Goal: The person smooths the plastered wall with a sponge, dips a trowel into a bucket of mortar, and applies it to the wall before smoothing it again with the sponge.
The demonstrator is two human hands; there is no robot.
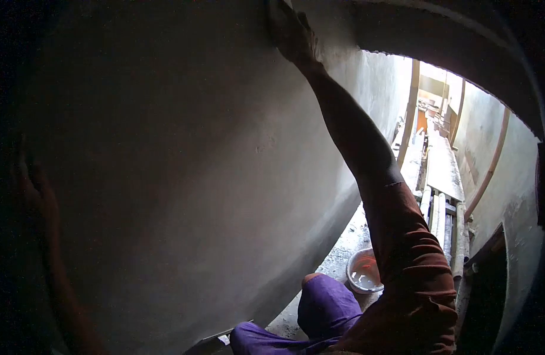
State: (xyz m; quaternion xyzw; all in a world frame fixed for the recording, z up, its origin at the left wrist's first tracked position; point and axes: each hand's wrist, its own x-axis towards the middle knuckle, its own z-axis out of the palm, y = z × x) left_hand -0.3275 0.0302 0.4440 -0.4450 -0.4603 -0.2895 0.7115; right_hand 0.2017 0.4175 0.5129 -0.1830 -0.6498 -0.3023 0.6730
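A grey plastered wall (225, 154) fills most of the head view. My right hand (295, 38) is raised against it at the top edge, fingers bent round something dark with a pale edge. That thing is cut off by the frame and too dark to name. Far left, in deep shadow, my left hand (36, 192) is at the wall with its fingers stretched upward. Nothing shows in it, and whether the palm touches the plaster is hard to see.
Beside my purple-clad knee (329, 305) a bucket (351, 273) holds liquid. A thin flat edge (225, 332) shows near my other leg. Bamboo poles (410, 112) and planks (444, 168) line the bright passage at right. A dark overhang (438, 35) crosses the upper right.
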